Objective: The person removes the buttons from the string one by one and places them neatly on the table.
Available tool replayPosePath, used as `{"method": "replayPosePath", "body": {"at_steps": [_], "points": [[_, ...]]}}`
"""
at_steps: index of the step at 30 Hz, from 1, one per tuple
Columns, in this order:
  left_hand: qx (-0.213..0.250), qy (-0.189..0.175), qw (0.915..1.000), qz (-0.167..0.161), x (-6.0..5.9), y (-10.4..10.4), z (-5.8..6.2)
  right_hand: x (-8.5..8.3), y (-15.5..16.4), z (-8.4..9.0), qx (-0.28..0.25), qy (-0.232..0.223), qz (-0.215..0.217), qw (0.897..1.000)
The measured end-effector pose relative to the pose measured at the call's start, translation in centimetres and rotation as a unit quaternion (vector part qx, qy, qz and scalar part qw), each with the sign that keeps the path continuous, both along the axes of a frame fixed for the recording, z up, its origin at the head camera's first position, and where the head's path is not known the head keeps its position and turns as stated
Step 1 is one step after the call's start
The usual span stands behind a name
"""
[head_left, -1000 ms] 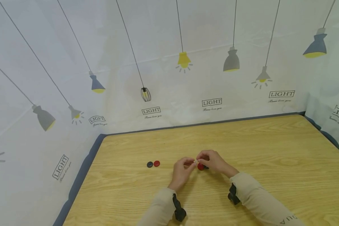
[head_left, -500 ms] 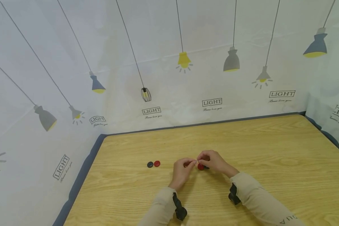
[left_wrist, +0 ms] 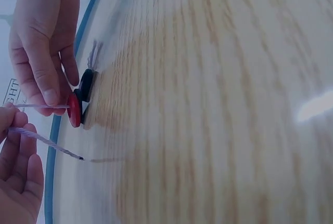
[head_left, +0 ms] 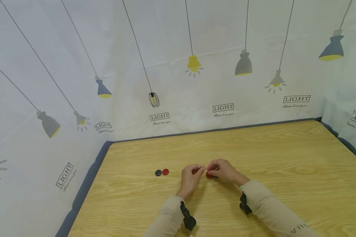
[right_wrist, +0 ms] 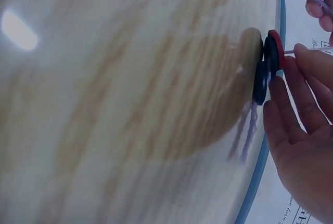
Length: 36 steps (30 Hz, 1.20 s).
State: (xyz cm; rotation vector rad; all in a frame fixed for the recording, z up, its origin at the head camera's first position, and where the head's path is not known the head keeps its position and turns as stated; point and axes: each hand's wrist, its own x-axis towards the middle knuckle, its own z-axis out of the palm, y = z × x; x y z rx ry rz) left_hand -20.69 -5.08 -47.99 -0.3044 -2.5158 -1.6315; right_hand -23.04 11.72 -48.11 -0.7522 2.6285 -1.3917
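Buttons, two loose, one dark (head_left: 158,172) and one red (head_left: 165,171), lie touching on the wooden table (head_left: 284,154), left of both hands. Left hand (head_left: 191,176) pinches a pale string (left_wrist: 44,140) between thumb and fingertips. Right hand (head_left: 222,170), just beside it, pinches the string's other stretch and steadies a red button (left_wrist: 74,110) stacked against a dark button (left_wrist: 86,84) at table level.

My head view looks down across the table (head_left: 284,154) from above; my 2 wrist views skim its surface closely, sharing the red button (left_wrist: 74,110).
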Motion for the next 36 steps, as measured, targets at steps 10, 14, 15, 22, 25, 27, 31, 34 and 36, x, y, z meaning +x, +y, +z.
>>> {"method": "replayPosePath", "body": {"at_steps": [10,14,15,22,25,27,31,34,36], "points": [[0.02,-0.022,0.9995,-0.009,-0.1,-0.5,-0.2,0.0,-0.3,-0.3,0.008,0.017,0.016,1.0],[0.021,-0.03,0.9992,-0.015,-0.1,-0.8,-0.3,-0.1,-0.4,-0.5,0.011,0.023,0.019,1.0],[0.021,-0.028,0.9992,-0.018,-0.1,-1.0,-0.3,-0.1,-0.4,-0.5,0.012,0.025,0.017,0.999],[-0.002,-0.032,0.9991,-0.028,0.1,-2.2,-1.2,0.1,-0.3,-0.3,0.009,0.017,-0.006,1.0],[-0.013,-0.046,0.9979,-0.043,0.2,-2.3,-1.4,0.1,-0.2,-0.3,0.012,0.014,-0.01,1.0],[-0.01,-0.056,0.9968,-0.056,0.1,-2.1,-1.3,0.0,-0.2,-0.3,0.007,0.016,-0.007,1.0],[0.006,-0.064,0.9955,-0.07,0.0,-1.3,-1.2,0.0,-0.2,-0.3,-0.021,0.02,0.012,0.999],[-0.001,-0.059,0.9966,-0.057,0.0,-0.7,-1.0,0.0,-0.2,-0.4,-0.043,0.033,0.032,0.998],[-0.012,-0.052,0.9977,-0.042,0.0,-0.3,-0.9,0.1,-0.3,-0.4,-0.044,0.031,0.032,0.998]]}}
